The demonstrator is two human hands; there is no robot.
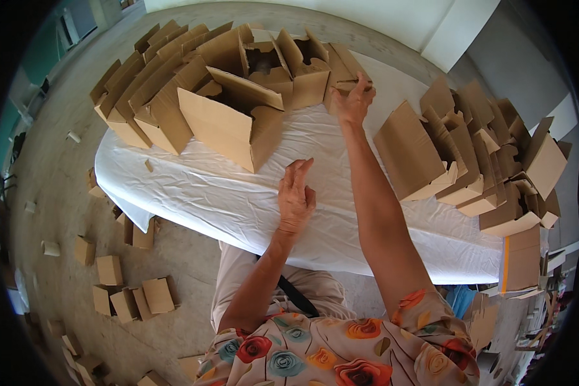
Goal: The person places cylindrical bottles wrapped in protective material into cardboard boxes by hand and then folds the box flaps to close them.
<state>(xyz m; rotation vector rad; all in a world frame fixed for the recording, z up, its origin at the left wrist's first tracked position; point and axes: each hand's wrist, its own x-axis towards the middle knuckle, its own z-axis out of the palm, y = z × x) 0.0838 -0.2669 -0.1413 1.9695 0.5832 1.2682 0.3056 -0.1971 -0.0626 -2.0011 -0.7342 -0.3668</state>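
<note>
My right hand [354, 103] reaches far forward to the near end of a brown cardboard box [342, 67] at the right end of a row. Its fingers are spread and curved at that end, the thumb apart; a firm grip does not show. Over the white cloth my left hand [294, 196] hovers or rests with nothing in it, fingers stretched forward and thumb apart. Ahead of it stands a larger-looking open cardboard box [222, 122] with its flap raised.
More open boxes [157, 96] crowd the table's far left; another packed group [457, 148] stands at the right. White cloth [328, 219] covers the table. Several small boxes [125, 302] lie on the floor at left. A pale wall [367, 22] rises beyond the table.
</note>
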